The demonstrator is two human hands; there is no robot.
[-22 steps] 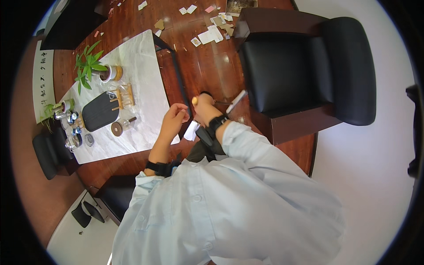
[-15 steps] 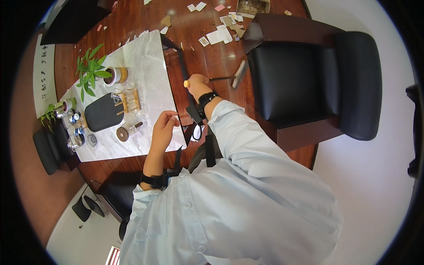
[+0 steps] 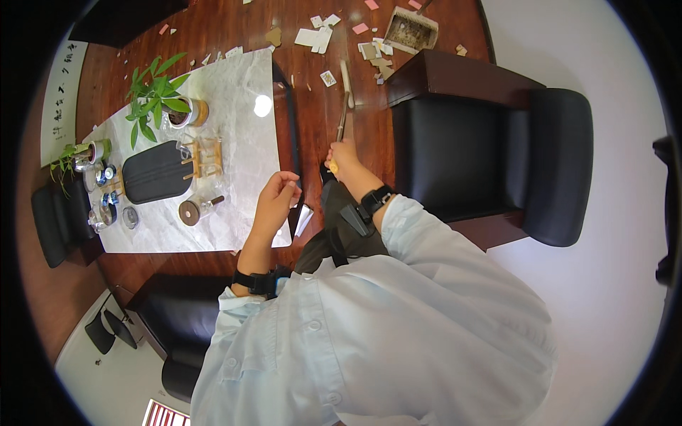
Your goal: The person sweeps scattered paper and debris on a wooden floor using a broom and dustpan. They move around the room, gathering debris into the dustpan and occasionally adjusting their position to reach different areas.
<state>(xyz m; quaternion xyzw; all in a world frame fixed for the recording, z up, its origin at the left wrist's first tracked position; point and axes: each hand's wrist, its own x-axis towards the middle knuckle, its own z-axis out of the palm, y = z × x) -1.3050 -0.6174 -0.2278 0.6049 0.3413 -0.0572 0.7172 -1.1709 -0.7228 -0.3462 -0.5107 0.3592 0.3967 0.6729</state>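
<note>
The broom was gripped by the right hand over open floor between the bench and the armchair. The left hand was held loosely open by the bench's right edge.

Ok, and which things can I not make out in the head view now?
In the head view:
Broom handle: partly hidden inside the right hand.
Dustpan handle: its far end is cut off by the top edge.
Small card: its marks are too small to read.
</note>
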